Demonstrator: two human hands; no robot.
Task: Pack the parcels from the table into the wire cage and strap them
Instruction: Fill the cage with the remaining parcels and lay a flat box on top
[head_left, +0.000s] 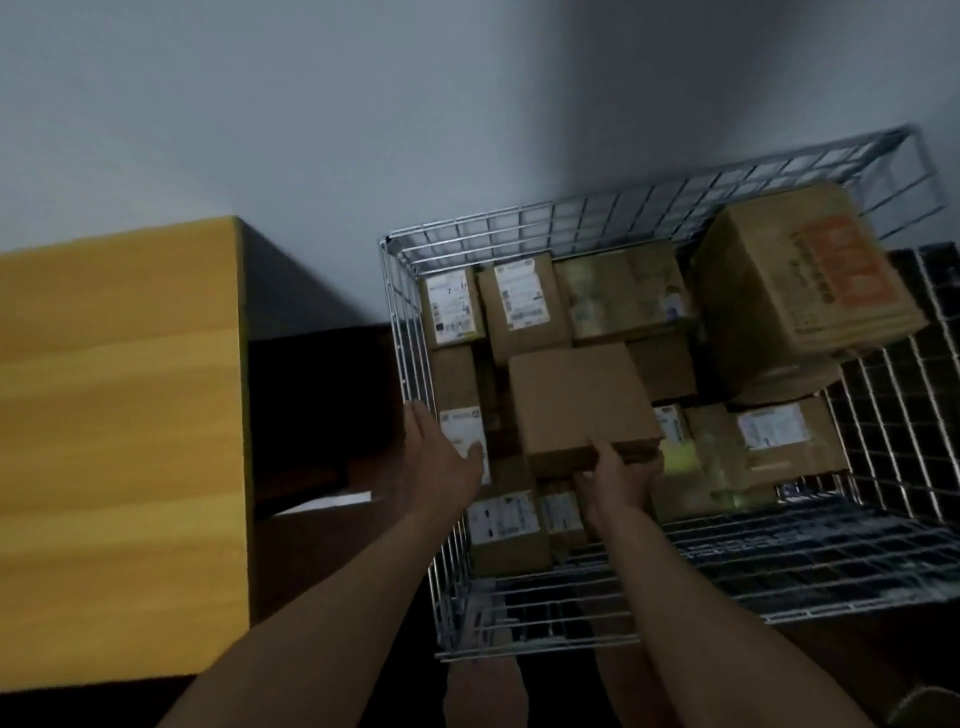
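1. Brown, plain cardboard made up the box (582, 400). Its upturned broad face showed no label, and the picture was blurred.
2. It sat over the middle of the cage (410, 322), above the labelled parcels (519, 304) packed inside. I could not tell whether it rested on them or was held clear.
3. It lay flat with its near edge toward the person. The top face looked almost square, a little longer across the cage from left to right, and was turned slightly off the cage walls.
4. The right hand (618, 480) gripped the box's near edge, thumb on top and fingers curled beneath.
5. The left hand (441, 452) was spread with straight fingers and held nothing, at the cage's left wall. Whether it touched the wire was unclear.
6. A big box (800, 270) with orange print sat tilted in the far right corner, above the others.
7. A yellow wooden table (119, 415) stood left of the cage, apart from it.
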